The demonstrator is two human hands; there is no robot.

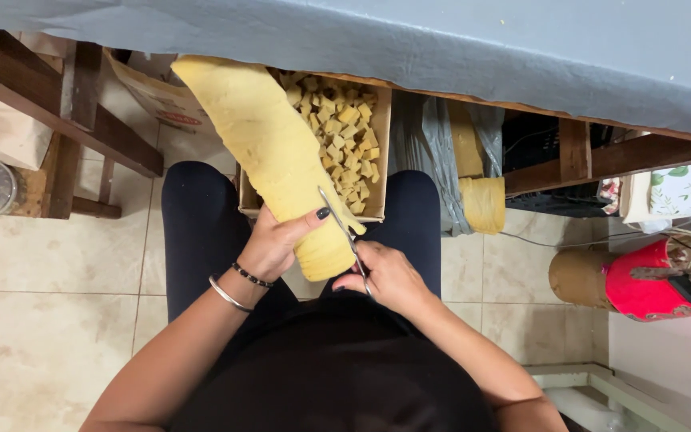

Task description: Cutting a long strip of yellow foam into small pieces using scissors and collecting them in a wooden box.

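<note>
L hand (275,244) is wrapped round the near end of a long yellow foam strip (273,152), thumb on top w/ dark nail polish, two bracelets (237,284) at the wrist. R hand (389,276) is clenched on the handles of metal scissors (341,228); the blades lie across the strip's right edge near its lower end, pointing up-left. The strip runs from the lap up and left over a cardboard box (381,160) and ends under the table edge. The box sits between the person's knees, approx. half full of small yellow foam cubes (344,132). Dark trousers, dark top. Further out: grey cloth (441,48) covers the table above, more yellow foam pieces (481,200) in a grey bag to the right, a red and brown roll (641,280) far right, tiled floor (57,264), wooden frame (65,112) at left.
</note>
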